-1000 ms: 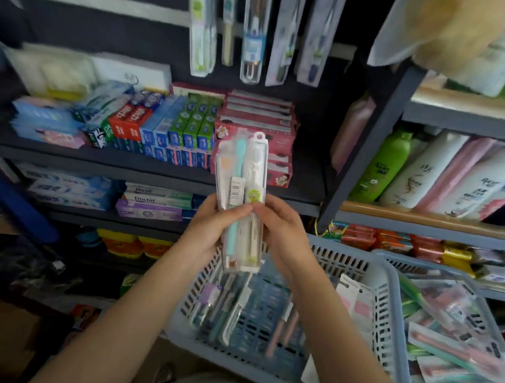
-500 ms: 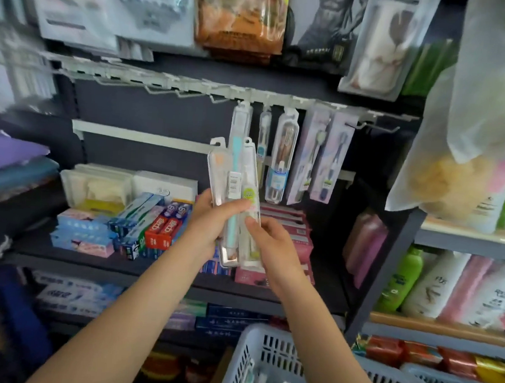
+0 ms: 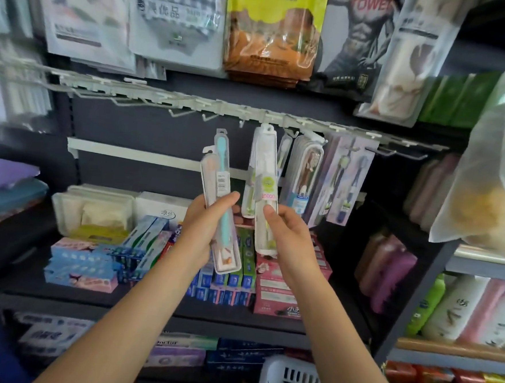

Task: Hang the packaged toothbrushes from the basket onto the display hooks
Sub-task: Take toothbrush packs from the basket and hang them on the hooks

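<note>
1. Head view, looking forward and a little down at a shop shelf — two bare forearms reach up from the bottom edge.
2. The left hand (image 3: 205,227) has its fingers and thumb curled round two packaged toothbrushes held together: a clear pack with a teal toothbrush (image 3: 223,195) in front and a pale pack (image 3: 207,176) just behind it, both roughly upright.
3. The right hand (image 3: 284,235) pinches the lower part of a white toothbrush pack (image 3: 264,192) between thumb and fingers. The top tab of this pack is up at the white hook rail (image 3: 191,103); whether it is already on a hook cannot be told.
4. To the right of that pack, other toothbrush packs (image 3: 303,177) hang from the same rail, close together.
5. Hooks on the rail's left stretch stand bare.
6. Behind the hands, on the dark shelf (image 3: 147,306), lie stacked toothpaste boxes (image 3: 139,252) in blue, green and red.
7. The white slatted basket (image 3: 292,379) sits at the bottom edge, right of centre; its contents are out of sight.
8. Large flat packets (image 3: 271,28) hang above the rail — bottles (image 3: 458,307) stand on the shelves at the right.
</note>
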Motion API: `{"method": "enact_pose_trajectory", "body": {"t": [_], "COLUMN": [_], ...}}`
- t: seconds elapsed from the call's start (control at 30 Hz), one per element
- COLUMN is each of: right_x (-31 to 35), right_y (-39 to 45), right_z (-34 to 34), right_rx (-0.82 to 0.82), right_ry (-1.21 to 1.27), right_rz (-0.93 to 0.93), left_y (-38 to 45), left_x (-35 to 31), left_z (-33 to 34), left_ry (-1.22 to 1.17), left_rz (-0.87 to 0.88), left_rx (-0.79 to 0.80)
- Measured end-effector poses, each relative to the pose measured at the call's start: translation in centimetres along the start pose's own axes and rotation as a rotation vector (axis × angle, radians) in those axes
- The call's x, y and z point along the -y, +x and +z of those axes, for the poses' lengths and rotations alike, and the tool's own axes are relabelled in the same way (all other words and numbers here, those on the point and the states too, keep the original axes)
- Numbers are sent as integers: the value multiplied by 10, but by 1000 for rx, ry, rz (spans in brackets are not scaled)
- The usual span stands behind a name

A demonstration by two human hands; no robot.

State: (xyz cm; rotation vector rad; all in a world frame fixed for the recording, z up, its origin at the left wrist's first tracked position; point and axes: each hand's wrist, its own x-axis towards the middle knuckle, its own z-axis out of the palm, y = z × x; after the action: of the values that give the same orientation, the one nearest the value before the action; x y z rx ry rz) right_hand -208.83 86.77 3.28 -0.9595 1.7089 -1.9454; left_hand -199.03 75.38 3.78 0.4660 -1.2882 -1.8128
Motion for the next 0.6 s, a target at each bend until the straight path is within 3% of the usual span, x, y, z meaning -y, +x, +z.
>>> {"method": "enact_pose_trajectory", "body": {"t": [0.6], "right_x": [0], "right_y": [15], "right_z": [35], "right_rx": [-214], "right_ry": [4], "right_rz": [26], "left_y": [39], "left_x": [5], "left_z": [-20], "left_ry": [3], "left_rz": [-18], "left_rx": [111]}}
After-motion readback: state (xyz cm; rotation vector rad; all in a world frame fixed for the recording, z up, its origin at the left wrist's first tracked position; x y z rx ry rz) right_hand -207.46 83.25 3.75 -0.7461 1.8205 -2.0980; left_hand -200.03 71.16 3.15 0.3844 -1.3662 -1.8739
